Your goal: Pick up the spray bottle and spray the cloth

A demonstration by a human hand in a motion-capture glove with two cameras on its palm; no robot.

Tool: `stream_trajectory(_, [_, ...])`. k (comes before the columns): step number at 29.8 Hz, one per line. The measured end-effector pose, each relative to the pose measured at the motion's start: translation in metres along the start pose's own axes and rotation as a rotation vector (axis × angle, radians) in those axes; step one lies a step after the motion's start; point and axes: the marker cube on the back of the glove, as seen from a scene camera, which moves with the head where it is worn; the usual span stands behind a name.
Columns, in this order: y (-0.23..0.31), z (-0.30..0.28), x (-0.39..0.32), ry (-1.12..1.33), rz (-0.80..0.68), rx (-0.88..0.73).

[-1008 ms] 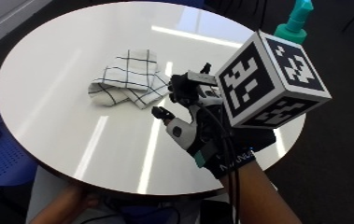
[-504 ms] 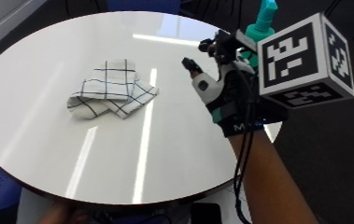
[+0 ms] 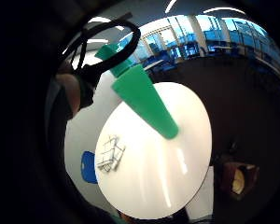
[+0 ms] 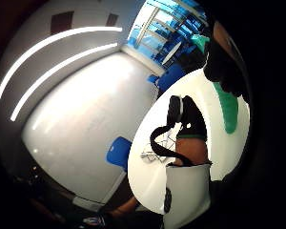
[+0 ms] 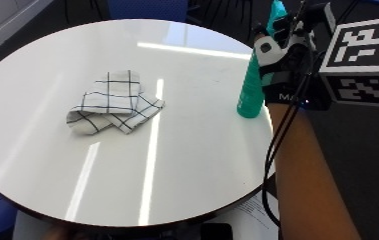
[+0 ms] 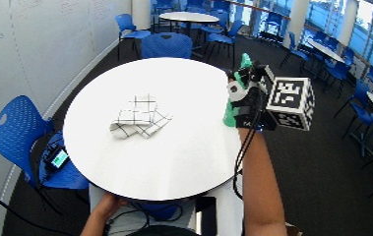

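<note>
A green spray bottle stands upright near the right edge of the round white table, at the upper right of the outside view; what it holds cannot be seen. The gloved right hand is at the bottle's upper part, its fingers curled toward it, though whether they grip it cannot be told. A crumpled white checked cloth lies left of centre, well apart from the bottle. Blue chairs stand around the table.

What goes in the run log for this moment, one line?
gloved right hand: at green plastic spray bottle, grip unconfirmed | bottle: upright on round white table | checked white cloth: crumpled, apart from bottle | spray: not yet
</note>
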Motion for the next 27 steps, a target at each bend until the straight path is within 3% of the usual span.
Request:
stream_trajectory(8, [-0.019, 0.018, 0.040, -0.110, 0.194, -0.017])
stream_trajectory(13, [-0.030, 0.036, 0.067, -0.167, 0.303, -0.123])
stream_trajectory(27, [-0.044, 0.065, 0.086, -0.220, 0.438, -0.264])
